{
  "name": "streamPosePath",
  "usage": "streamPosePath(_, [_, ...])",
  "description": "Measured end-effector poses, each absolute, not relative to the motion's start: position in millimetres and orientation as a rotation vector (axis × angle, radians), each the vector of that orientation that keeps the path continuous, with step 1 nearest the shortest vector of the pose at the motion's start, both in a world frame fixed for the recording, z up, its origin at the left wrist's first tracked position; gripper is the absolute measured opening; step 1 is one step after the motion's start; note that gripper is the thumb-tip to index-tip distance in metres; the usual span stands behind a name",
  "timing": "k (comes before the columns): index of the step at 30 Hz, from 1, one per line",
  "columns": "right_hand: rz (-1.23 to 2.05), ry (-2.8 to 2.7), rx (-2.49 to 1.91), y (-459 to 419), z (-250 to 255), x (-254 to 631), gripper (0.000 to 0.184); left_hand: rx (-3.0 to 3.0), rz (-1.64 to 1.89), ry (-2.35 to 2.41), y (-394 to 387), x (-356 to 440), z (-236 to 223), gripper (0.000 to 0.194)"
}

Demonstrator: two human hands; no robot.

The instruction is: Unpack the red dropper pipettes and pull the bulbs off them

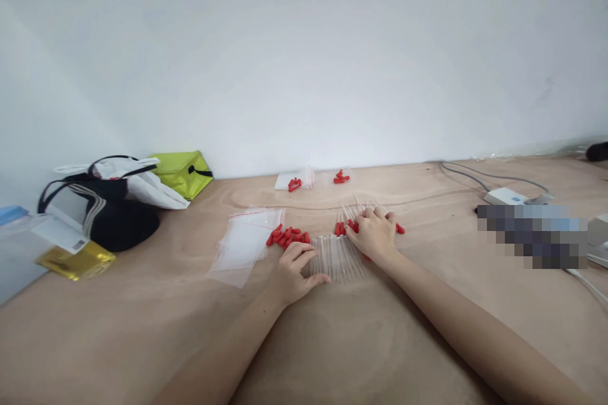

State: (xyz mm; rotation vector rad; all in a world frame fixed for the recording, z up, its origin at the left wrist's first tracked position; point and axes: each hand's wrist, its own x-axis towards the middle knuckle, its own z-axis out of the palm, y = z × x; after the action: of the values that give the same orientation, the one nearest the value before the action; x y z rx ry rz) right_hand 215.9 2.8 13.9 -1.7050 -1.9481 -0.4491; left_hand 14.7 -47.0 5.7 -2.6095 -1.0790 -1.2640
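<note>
**Left hand [297,271] and right hand [376,232] positioned at the row of clear tubes [338,259]**

The row of clear tubes lies flat on the wooden surface [304,354], side by side, midway between the left and right ends in view and well forward of the back edge, which runs along the wall [313,63].

Left hand: located at the left end of the row. Thumb and fingers are spread wide, the thumb lying nearer the front of the surface; no object is seen clamped between them.

Right hand: located palm down at the row's back right end, over the right red group [340,228]. The fingers are bent downward. Whether they grip a piece cannot be told, as the hand covers the contact area. Further thin clear tubes [352,207] extend beyond this hand toward the back edge.

Adjacent items: a pile of red pieces [287,238] lies just beyond the left hand. Flat clear bags [244,243] overlap one another to the left of this pile.

Back edge: two small red clusters [294,185] [341,177] lie near its middle. A lime-green bag [184,172] stands at the back left corner, with a black cap [124,223] in front of it. A white power strip [504,197] lies toward the back right corner.
</note>
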Motion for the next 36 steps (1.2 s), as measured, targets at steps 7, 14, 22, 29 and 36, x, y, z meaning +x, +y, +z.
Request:
streamPosePath(7, [-0.417,-1.837,-1.638,1.2,16.2,220.1,0.024,-2.547,-1.241,-1.16,-43.8,10.2,3.3,0.021])
streamPosePath(14, [-0.264,-1.977,-1.176,-39.6,8.1,256.5,0.016,-2.417,-1.081,-1.107,-48.3,14.2,8.4,0.033])
streamPosePath(22, [-0.044,-2.027,-0.902,-60.5,-1.1,239.6,0.015,-2.444,-1.061,-0.884,-56.0,29.6,9.7,0.012])
streamPosePath(29, [-0.112,-2.051,-0.863,-55.3,-4.0,230.7,0.013,-2.421,-1.003,-0.832,-59.1,27.9,8.3,0.011])
streamPosePath(36, [-0.198,-2.101,-0.781,-58.3,-9.8,235.4,0.01,-2.442,-0.942,-0.84,-65.6,25.8,9.9,0.014])
